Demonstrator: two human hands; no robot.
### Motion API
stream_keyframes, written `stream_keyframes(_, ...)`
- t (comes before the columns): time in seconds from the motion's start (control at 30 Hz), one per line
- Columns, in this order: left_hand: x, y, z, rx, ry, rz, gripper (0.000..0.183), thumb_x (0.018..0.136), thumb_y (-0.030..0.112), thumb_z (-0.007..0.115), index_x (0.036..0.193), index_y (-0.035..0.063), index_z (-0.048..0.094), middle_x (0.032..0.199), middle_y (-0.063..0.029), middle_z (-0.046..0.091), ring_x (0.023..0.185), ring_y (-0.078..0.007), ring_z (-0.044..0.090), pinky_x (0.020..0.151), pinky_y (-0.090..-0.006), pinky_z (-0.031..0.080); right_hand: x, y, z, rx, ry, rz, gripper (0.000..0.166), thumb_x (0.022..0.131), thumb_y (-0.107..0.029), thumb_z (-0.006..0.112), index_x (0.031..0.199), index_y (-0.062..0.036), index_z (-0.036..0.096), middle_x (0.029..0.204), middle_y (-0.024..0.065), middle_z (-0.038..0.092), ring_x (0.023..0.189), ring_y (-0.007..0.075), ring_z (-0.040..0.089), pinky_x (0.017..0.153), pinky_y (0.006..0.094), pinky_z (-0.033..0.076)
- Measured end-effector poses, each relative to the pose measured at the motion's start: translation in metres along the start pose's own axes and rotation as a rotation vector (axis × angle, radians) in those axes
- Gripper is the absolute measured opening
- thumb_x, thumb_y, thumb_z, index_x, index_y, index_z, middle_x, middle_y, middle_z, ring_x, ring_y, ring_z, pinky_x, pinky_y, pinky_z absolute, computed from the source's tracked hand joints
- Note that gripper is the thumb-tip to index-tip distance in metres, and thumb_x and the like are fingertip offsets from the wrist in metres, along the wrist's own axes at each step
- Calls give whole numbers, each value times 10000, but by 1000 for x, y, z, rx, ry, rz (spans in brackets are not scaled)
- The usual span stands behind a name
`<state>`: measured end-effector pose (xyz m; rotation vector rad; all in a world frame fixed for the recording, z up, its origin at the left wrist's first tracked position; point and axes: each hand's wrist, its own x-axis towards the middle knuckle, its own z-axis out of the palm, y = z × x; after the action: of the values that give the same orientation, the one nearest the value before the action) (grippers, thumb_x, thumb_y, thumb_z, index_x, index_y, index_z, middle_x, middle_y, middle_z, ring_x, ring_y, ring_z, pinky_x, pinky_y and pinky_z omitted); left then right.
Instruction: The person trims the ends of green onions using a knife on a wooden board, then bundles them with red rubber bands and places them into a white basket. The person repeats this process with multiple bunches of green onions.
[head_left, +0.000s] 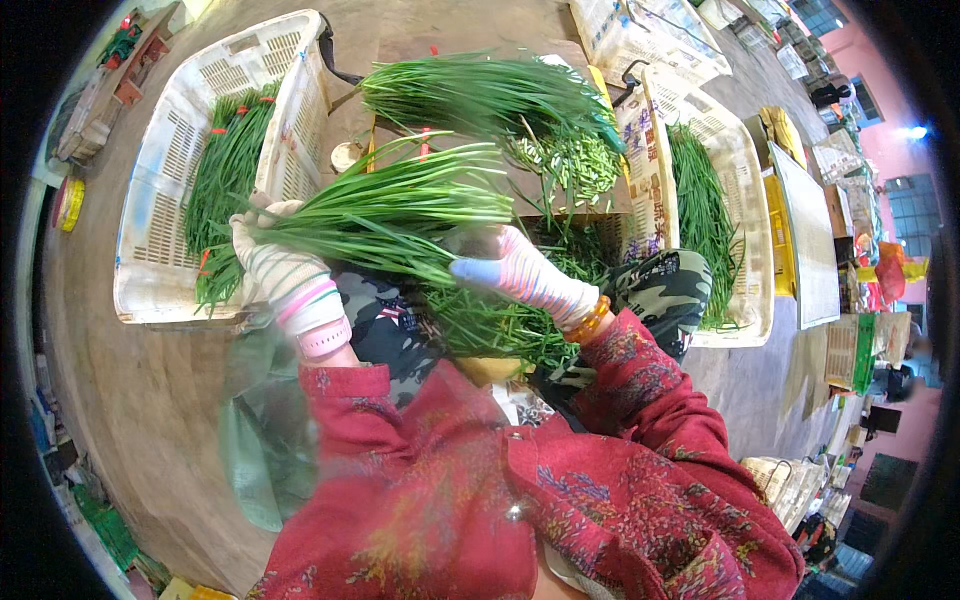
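My left hand (281, 255), in a striped knit glove, is closed around one end of a bunch of green garlic chives (405, 195). Near the pale cut ends, my right hand (525, 274), gloved with a blue thumb, is beside the bunch; its fingers are blurred and partly hidden, so its grip is unclear. Beyond, a larger pile of chives (480, 90) lies on a brown board (450, 154), next to short cut pieces (581, 169). Loose green leaves (502, 322) are heaped below the board, between my knees.
A white plastic crate (292, 150) at left holds chive bundles tied with red bands. Another crate (750, 247) at right holds loose-looking chives. A third crate (652, 37) stands behind. A small round object (346, 157) sits left of the board; a greenish plastic sheet (262, 427) hangs at my left.
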<state>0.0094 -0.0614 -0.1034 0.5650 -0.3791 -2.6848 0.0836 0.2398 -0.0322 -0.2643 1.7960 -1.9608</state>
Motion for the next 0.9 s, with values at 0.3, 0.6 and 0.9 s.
stream_keyframes(0.3, 8, 3, -12, 234, 14, 20, 602, 954, 540, 387, 914, -3, 644, 764, -172, 658, 690, -330, 618, 678, -408, 540, 6, -1, 4, -19, 28, 42, 375, 846, -150, 715, 1176, 2, 623, 1000, 19, 645, 853, 81, 556, 768, 267, 475)
stream_keyframes(0.6, -4, 0, 1, 43, 15, -18, 467, 926, 506, 480, 980, 62, 613, 755, -118, 627, 664, -270, 583, 635, -384, 513, -5, 11, -4, 45, 51, 63, 428, 865, -275, 688, 1199, -18, 611, 1026, -5, 655, 906, 68, 558, 821, 244, 455)
stream_keyframes(0.9, -24, -1, 14, 10, -134, -88, 362, 903, 445, 576, 968, 92, 626, 712, -64, 567, 611, -218, 526, 594, -350, 468, -2, 8, 1, 137, 103, 8, 385, 895, -228, 665, 1212, -18, 608, 1095, -1, 649, 961, 75, 556, 876, 247, 440)
